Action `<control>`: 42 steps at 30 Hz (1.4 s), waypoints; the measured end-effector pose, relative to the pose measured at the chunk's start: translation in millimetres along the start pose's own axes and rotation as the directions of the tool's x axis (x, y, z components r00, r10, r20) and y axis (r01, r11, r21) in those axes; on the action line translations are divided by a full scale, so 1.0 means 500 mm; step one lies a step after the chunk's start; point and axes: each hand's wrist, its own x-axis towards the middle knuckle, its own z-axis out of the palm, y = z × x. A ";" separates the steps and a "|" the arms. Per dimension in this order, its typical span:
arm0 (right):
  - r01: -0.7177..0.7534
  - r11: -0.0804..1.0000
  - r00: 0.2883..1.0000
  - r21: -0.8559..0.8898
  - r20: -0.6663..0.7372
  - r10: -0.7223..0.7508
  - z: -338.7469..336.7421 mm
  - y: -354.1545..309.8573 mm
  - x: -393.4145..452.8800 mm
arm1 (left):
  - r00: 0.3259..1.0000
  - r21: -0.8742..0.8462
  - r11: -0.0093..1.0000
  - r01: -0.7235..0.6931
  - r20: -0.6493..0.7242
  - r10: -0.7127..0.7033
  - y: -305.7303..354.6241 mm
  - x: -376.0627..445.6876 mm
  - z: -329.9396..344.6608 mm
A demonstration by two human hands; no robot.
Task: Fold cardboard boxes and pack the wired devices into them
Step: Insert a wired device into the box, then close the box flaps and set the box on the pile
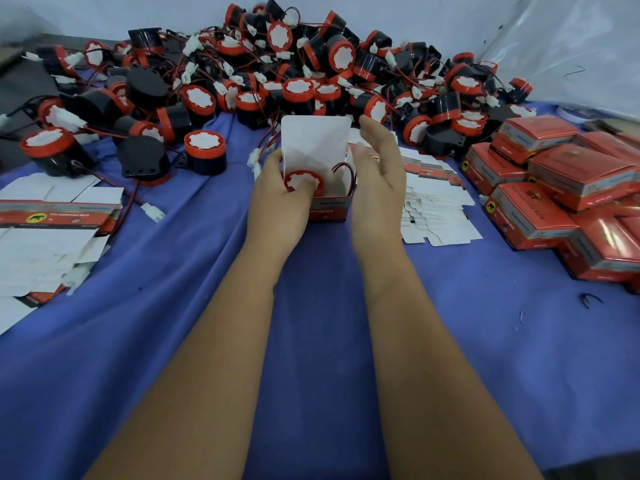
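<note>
Between both hands, the small red-and-white cardboard box (327, 202) stands open-topped, its white lid flap (315, 140) upright; left hand (280, 199) fingers press the red-capped wired device (303, 180) inside, right hand (377, 178) fingers relaxed alongside.

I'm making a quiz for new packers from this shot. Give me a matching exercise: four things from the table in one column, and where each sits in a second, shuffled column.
Things:
1. loose device pile
2. closed red boxes
3. open box
4. flat box blanks

Places:
A. between the left hand and the right hand
B. left edge of the blue cloth
C. far side, against the wall
D. stacked at the right

Pairs: 1-C, 2-D, 3-A, 4-B
</note>
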 end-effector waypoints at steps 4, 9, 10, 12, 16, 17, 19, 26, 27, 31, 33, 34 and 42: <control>-0.124 0.992 0.969 -0.002 -0.216 0.120 -0.015 0.003 0.015 | 1.000 0.019 1.000 -0.006 -0.012 0.006 0.001 0.002 0.000; -0.093 0.985 0.995 -0.143 -0.043 0.088 -0.010 0.011 0.018 | 1.000 -0.012 1.000 -0.012 0.004 0.012 0.005 0.000 0.000; -0.081 0.980 0.997 -0.184 -0.014 0.079 -0.009 0.015 0.017 | 1.000 -0.018 1.000 -0.013 0.008 0.013 0.004 0.000 -0.001; -0.040 0.963 0.998 -0.268 0.042 0.053 -0.007 0.022 0.014 | 1.000 -0.030 0.999 -0.014 0.010 0.015 0.007 -0.002 -0.002; 0.077 0.926 0.990 -0.369 0.136 -0.029 -0.003 0.027 0.010 | 0.998 -0.154 0.987 0.053 0.021 -0.051 0.010 -0.002 -0.002; 0.089 0.922 0.988 -0.376 0.153 -0.033 -0.003 0.027 0.010 | 0.998 -0.167 0.984 0.063 0.025 -0.059 0.010 -0.001 -0.002; 0.069 0.927 0.985 -0.369 0.172 -0.005 -0.005 0.028 0.010 | 0.999 -0.111 0.993 0.040 0.025 -0.038 0.009 -0.001 -0.001; -0.226 0.944 0.959 -0.239 0.116 0.259 -0.022 0.032 0.023 | 0.988 -0.343 0.928 0.146 0.003 -0.155 0.018 0.010 -0.002; -0.257 0.943 0.951 -0.210 0.118 0.286 -0.024 0.032 0.026 | 0.975 -0.406 0.890 0.207 0.013 -0.221 0.020 0.015 -0.005; -0.295 0.949 0.927 -0.115 0.205 0.313 -0.032 0.030 0.035 | 0.994 -0.231 0.967 0.104 0.060 -0.092 0.010 0.015 -0.020; -0.278 0.958 0.920 -0.065 0.270 0.285 -0.034 0.029 0.034 | 0.998 -0.142 0.990 0.020 0.062 -0.011 0.005 0.011 -0.022; -0.281 0.959 0.919 -0.036 0.278 0.279 -0.035 0.029 0.033 | 1.000 -0.099 0.995 -0.001 0.030 0.004 0.002 0.011 -0.021; -0.385 0.920 0.906 0.068 0.215 0.364 -0.044 0.022 0.037 | 0.997 -0.210 0.974 0.081 0.006 -0.081 0.007 0.011 -0.035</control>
